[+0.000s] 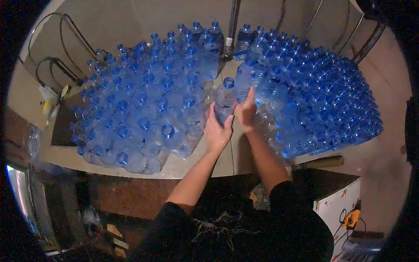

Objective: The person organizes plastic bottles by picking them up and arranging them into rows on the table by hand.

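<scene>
We are holding one clear plastic bottle with a blue ring-shaped neck (225, 94) upright over the middle of a pale beige tabletop (222, 162), in the gap between two crowds of similar bottles. Our left hand (218, 133) is gripping its lower part, the fingers lying along the left side and the thumb crossing the front; our right hand (245, 112) is pressing near the right side with its index finger pointing upward, though we are not managing to tell how far its hidden fingers are closing. Small dark marks are showing low on the bottle's wall, too blurred for us to be reading. Just beyond the right hand, a taller clear, blue-tinted plastic bottle (245, 76) is standing at the edge of the right-hand crowd. To the left we are seeing a broad cluster of clear plastic bottles with open blue necks (167, 140), some bearing similarly unreadable dark print; to the right, a dense cluster of blue-glinting plastic bottles (325, 98) is filling the tabletop. Behind, a thin dark upright pole (233, 24) is rising between them. Nearer us, our black short-sleeved shirt (244, 238) is carrying a pale line drawing, and a white-sided box (338, 201) is standing at lower right.
</scene>
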A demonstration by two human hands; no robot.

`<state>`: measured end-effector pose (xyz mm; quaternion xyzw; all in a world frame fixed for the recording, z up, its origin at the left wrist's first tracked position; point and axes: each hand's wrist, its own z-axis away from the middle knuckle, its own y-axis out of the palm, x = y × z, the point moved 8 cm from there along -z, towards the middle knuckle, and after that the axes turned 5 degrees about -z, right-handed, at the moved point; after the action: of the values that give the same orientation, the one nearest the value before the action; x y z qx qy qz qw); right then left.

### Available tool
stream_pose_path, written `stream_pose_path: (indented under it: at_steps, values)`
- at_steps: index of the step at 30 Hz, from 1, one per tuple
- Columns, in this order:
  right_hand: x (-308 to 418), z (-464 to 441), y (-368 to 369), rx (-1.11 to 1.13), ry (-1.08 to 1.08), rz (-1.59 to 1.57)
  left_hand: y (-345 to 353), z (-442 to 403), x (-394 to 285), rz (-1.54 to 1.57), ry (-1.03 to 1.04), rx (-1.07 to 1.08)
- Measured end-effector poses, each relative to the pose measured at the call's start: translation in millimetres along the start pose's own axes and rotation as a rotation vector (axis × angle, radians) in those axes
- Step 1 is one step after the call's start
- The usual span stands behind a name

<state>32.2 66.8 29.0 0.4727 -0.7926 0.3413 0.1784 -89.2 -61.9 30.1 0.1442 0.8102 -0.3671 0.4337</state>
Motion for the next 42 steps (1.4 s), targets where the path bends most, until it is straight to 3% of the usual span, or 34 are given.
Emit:
stream_pose_path:
  at_steps: [5,8,11,14,17,20,24,26,28,29,33,42]
  values:
    - [0.1,-6.6,-4.3,0.054,0.029,0.020,0.8,-0.8,-2.9,0.014,-0.009,0.023]
    - [5.1,-9.5,-6.1,-0.031,-0.190,0.119,-1.3,0.0,-5.0,0.008,0.002,-0.017]
    - [-25.0,6.9,-9.6,0.049,0.162,-0.023,-0.5,-2.1,-5.2,0.019,-0.005,-0.067]
    - [-33.7,43.1,-36.0,0.045,0.234,-0.270,10.8,-14.4,-0.2,0.020,-0.034,-0.124]
    - [9.7,51.6,-79.8,0.204,0.440,-0.358,38.6,-45.6,-11.7,0.012,-0.087,0.107]
    - [14.9,53.3,-87.0,0.288,0.431,-0.485,57.2,-63.1,-20.3,-0.111,-0.087,0.183]
    - [-0.6,64.3,-88.4,0.243,0.366,-0.187,70.4,-72.3,-16.8,-0.102,-0.087,0.182]
    - [-2.6,63.9,-82.6,0.283,0.317,-0.118,69.8,-72.1,-12.6,-0.321,-0.103,0.203]
    - [15.3,62.5,-66.2,0.359,0.290,-0.145,55.3,-70.9,-30.2,-0.449,0.490,-0.090]
    - [19.9,58.4,-67.0,0.346,0.267,-0.146,58.2,-70.9,-28.2,-0.372,0.513,-0.047]
    - [15.3,30.5,-119.1,0.231,0.060,-0.080,94.4,-59.8,-18.3,-0.055,0.245,0.289]
    - [20.3,-6.8,-160.4,0.191,0.004,-0.068,108.5,-19.8,-49.7,-0.053,0.253,0.374]
